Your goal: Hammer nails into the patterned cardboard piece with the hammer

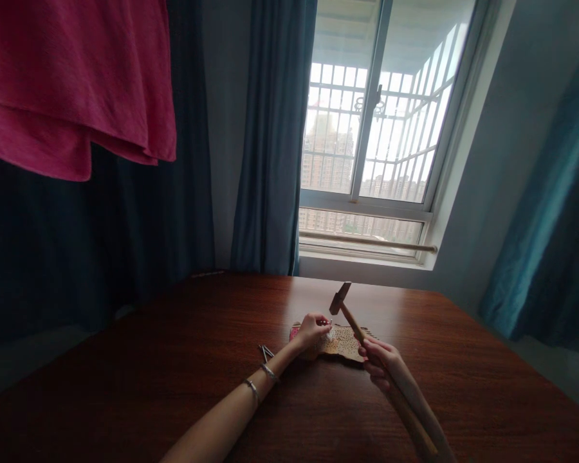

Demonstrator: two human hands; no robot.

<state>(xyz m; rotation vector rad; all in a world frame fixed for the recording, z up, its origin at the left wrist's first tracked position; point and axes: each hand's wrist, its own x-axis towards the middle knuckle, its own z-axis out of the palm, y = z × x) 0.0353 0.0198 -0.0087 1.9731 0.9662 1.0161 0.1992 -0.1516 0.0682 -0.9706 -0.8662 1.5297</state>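
My right hand (379,361) is wrapped round the wooden handle of a hammer (348,316), whose dark metal head is raised a little above a pale wooden board (340,342) lying on the table. My left hand (311,328) rests on the board's left end, its fingers pinched together on something small, perhaps a nail, just left of the hammer head. The board's surface looks dotted with many small marks. Two bracelets sit on my left forearm.
A dark reddish wooden table (174,373) fills the lower view. A small metal tool (266,352) lies beside my left wrist. Behind are a barred window (371,141), blue curtains (270,141) and a hanging pink cloth (72,83).
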